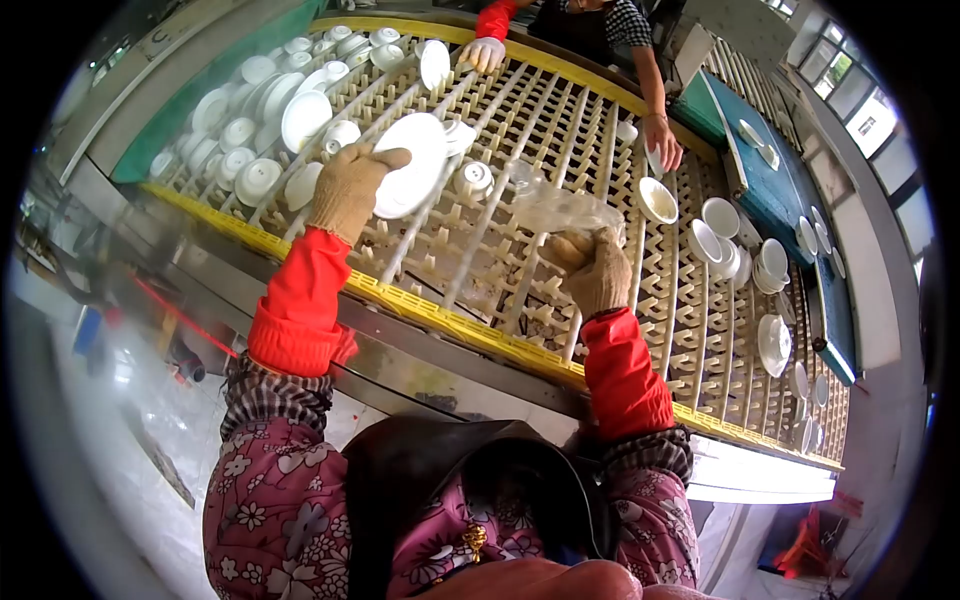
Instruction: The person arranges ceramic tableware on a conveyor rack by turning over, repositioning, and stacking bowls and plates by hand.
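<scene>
My left hand (352, 188), in a tan work glove, grips the near-left rim of a white oval plate (412, 172), which is tilted above the pegged conveyor (490, 270). In my gloved right hand (597, 272) is a crumpled piece of clear plastic (565, 208), bunched over the fingers and stretching to the left. Between the two hands a small white bowl (473, 180) sits bottom-up on the pegs. Another small white dish (459, 137) shows just behind the plate.
Many white bowls and plates (305, 118) crowd the conveyor's left end. More bowls (722, 216) stand at the right, beside a blue belt (760, 190). Across the conveyor a co-worker has one gloved hand (484, 54) on the yellow edge and a bare hand (660, 140) near a dish.
</scene>
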